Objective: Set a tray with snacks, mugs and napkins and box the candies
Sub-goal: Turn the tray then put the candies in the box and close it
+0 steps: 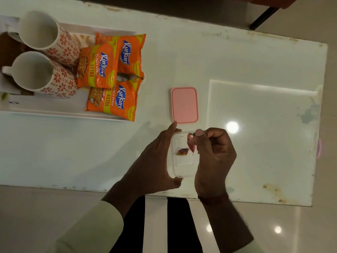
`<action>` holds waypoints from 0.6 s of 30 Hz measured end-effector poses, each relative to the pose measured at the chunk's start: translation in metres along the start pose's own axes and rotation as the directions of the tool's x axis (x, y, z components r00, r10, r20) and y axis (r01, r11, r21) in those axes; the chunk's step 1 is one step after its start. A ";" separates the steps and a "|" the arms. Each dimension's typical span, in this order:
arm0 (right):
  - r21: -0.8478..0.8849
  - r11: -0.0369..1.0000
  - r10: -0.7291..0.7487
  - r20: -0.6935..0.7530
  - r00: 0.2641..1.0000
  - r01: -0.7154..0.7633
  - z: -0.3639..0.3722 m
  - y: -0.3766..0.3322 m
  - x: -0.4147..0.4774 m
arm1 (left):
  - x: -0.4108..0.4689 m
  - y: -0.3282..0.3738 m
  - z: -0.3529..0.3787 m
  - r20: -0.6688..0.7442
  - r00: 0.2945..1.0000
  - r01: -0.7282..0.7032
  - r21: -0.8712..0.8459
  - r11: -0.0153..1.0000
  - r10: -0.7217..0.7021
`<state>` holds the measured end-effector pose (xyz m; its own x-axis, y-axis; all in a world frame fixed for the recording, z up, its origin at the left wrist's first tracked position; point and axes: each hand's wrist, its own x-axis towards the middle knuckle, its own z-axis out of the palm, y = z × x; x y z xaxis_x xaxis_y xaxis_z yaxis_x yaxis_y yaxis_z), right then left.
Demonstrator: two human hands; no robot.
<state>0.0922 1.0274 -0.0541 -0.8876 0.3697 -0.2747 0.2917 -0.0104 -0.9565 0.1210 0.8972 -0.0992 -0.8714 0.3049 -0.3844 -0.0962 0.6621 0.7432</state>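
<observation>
A small clear plastic box [182, 167] stands near the table's front edge, with one wrapped candy [182, 152] lying inside it. My left hand [155, 161] grips the box's left side. My right hand [214, 156] pinches a pink wrapped candy [191, 143] just over the box's right rim. The pink lid [184, 105] lies flat on the table behind the box. At the left a white tray [60, 108] carries two flower-patterned mugs [45, 41] [42, 75] and three orange Kurkure snack packets [98, 65].
The white table [255, 61] runs right to a worn edge, with a raised square panel [262, 125] on its right half. A pink object [319, 148] peeks past the right edge. Brown napkins [9, 50] sit under the mugs. A dark furniture leg [262, 17] stands beyond the table.
</observation>
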 end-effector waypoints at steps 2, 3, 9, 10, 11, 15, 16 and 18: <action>0.010 1.000 0.001 -0.003 1.000 -0.001 0.001 0.001 -0.001 | 0.001 0.000 -0.001 -0.001 1.000 0.000 -0.002 1.000 0.000; 0.018 1.000 0.004 -0.002 1.000 -0.004 0.001 0.001 -0.002 | 0.002 -0.001 -0.002 -0.009 1.000 0.000 -0.002 1.000 0.000; 0.109 0.993 -0.043 0.093 0.995 0.033 -0.003 0.006 -0.006 | 0.002 -0.001 -0.006 -0.022 1.000 0.003 -0.025 1.000 -0.004; 0.113 0.992 -0.065 0.115 0.991 0.052 -0.004 0.008 -0.007 | 0.002 -0.001 -0.006 -0.018 1.000 0.004 -0.030 1.000 -0.004; 0.107 0.992 -0.082 0.121 0.989 0.070 -0.005 0.009 -0.007 | 0.002 -0.001 -0.006 -0.015 1.000 0.008 -0.033 0.999 -0.009; 0.055 0.994 -0.092 0.054 0.994 0.089 -0.003 0.007 0.002 | 0.002 -0.005 -0.006 -0.029 0.999 0.020 -0.030 0.999 -0.021; 0.042 0.995 -0.089 0.034 0.995 0.088 -0.003 0.005 0.009 | 0.002 -0.006 -0.006 -0.032 0.999 0.023 -0.032 0.999 -0.024; -0.042 0.995 -0.088 0.025 0.996 0.089 0.001 -0.002 0.029 | 0.000 -0.011 -0.006 -0.035 0.999 0.034 -0.045 0.998 -0.035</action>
<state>0.0661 1.0375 -0.0603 -0.9186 0.3454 -0.1919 0.2263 0.0619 -0.9721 0.1196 0.8861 -0.1037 -0.8839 0.2568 -0.3909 -0.1471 0.6408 0.7535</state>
